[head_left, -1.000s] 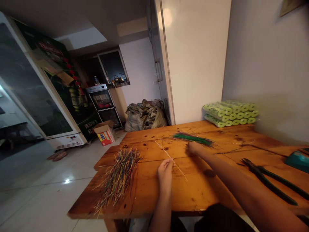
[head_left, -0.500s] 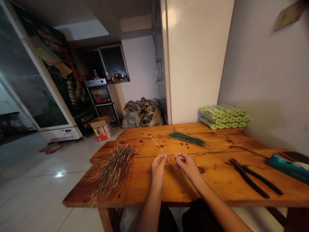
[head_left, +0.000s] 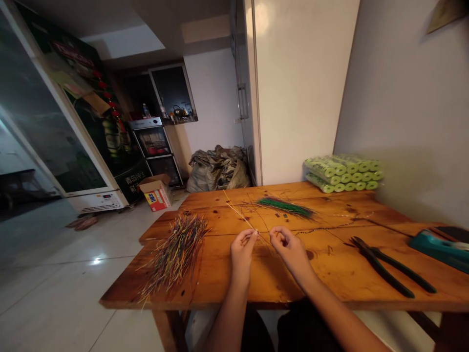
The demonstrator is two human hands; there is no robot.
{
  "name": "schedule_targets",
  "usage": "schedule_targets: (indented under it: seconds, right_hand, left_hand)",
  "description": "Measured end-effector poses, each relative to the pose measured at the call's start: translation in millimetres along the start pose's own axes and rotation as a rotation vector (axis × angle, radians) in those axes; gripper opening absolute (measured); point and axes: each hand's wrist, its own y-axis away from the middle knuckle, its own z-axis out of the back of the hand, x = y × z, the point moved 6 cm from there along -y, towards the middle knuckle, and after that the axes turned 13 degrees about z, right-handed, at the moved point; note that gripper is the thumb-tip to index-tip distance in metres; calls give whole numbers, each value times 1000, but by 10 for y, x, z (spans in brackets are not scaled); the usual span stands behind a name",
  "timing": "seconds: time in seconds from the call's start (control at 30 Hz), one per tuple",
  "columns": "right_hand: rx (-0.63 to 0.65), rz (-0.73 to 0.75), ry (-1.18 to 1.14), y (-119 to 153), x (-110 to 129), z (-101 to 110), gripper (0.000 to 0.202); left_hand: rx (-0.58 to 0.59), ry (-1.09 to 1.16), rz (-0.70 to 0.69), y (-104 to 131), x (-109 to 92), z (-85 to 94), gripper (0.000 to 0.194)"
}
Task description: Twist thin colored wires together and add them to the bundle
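Note:
My left hand is closed in a pinch on a few thin pale yellow wires, which slant up and away over the table. Their lower ends pass below the fingertips toward my right hand. That hand is closed too, thumb and fingers curled together at the thin wire; the exact grip is too small to make out. A fine dark strand leads up from its fingertips. Left of my hands lies a loose pile of multicoloured wires. Beyond them is a bundle of green wires.
Black-handled cutting pliers lie at the right of the wooden table, near a teal tape dispenser. A dark twisted strand runs across the right side. Green-wrapped rolls are stacked at the back right.
Both hands stay close together on the wires, with only a slight shift. The wires' upper ends now point a little farther up and left. The whole view has tilted slightly.

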Motion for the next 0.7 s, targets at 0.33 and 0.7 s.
schedule_targets:
  seconds: [0.33,0.7]
  right_hand:
    - [105,121,219,18,65,-26,10]
    - [193,82,432,29,56,-31,13]
  left_hand:
    - [2,-10,47,-16,-4,26,23]
    - [70,8,116,-18,45,31,21]
